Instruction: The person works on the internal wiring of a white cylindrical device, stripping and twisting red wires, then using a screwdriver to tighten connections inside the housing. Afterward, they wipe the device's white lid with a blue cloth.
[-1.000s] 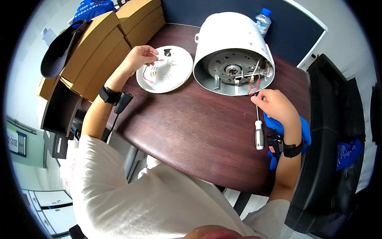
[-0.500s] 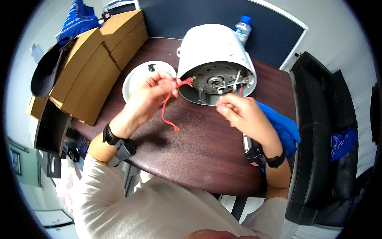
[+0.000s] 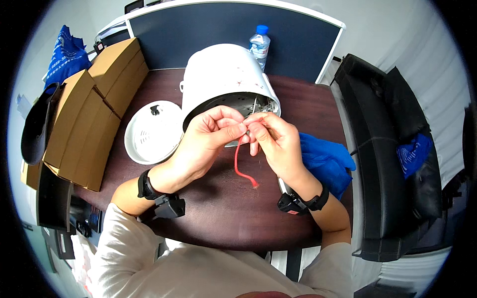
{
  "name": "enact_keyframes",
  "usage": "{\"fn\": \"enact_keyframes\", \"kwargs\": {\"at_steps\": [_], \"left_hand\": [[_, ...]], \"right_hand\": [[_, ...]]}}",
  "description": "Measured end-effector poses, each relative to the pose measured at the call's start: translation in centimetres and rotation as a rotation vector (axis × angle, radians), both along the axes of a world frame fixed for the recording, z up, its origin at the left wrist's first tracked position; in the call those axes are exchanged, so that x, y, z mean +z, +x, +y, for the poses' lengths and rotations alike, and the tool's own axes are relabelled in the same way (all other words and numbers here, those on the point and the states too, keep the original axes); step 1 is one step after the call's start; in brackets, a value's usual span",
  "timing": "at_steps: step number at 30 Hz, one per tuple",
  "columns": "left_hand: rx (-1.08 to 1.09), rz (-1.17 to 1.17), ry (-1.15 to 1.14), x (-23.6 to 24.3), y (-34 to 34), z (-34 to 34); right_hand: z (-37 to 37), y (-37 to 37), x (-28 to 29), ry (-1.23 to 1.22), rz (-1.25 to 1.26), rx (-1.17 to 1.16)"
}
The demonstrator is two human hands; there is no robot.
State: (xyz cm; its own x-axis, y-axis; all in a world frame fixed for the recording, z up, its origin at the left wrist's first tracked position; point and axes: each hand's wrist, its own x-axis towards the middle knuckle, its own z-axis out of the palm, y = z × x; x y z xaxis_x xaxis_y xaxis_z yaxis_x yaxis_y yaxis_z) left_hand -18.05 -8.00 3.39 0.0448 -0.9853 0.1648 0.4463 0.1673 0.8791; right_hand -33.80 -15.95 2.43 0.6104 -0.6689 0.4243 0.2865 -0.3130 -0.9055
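Observation:
My left hand (image 3: 213, 136) and my right hand (image 3: 276, 144) meet in front of a white cylindrical appliance (image 3: 223, 69), both pinched on the top end of a short red wire (image 3: 238, 164). Its lower end dangles with a frayed tip; the pinched end is mostly hidden by my fingers. The appliance lies on its side, its open metal end toward me and partly covered by my hands. To the left lies a round white cover (image 3: 144, 136) with a black part on it. A screwdriver (image 3: 282, 185) is largely hidden under my right wrist.
Stacked cardboard boxes (image 3: 82, 134) line the desk's (image 3: 218, 213) left, with a blue bag (image 3: 67, 59) behind. A bottle (image 3: 259, 47) stands before the dark partition (image 3: 189, 35). A blue cloth (image 3: 325, 164) lies at the right, beside a black couch (image 3: 377, 169).
My left hand has left the white cover with the red wire and moved right. My right hand has moved left from beside the screwdriver to meet it at the wire's end.

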Motion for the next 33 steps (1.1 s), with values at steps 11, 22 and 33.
{"fn": "enact_keyframes", "kwargs": {"at_steps": [11, 22, 33], "left_hand": [[0.171, -0.263, -0.111, -0.9, -0.6, -2.1], [0.201, -0.359, -0.084, -1.7, 0.6, -2.9], [0.168, -0.442, -0.075, -2.4, 0.6, -3.5]], "right_hand": [[-3.0, -1.0, 0.5, -0.327, 0.256, -0.347], [-3.0, -0.8, 1.1, -0.265, 0.591, -0.2], [-2.6, -0.8, 0.8, -0.456, 0.544, -0.126]]}}
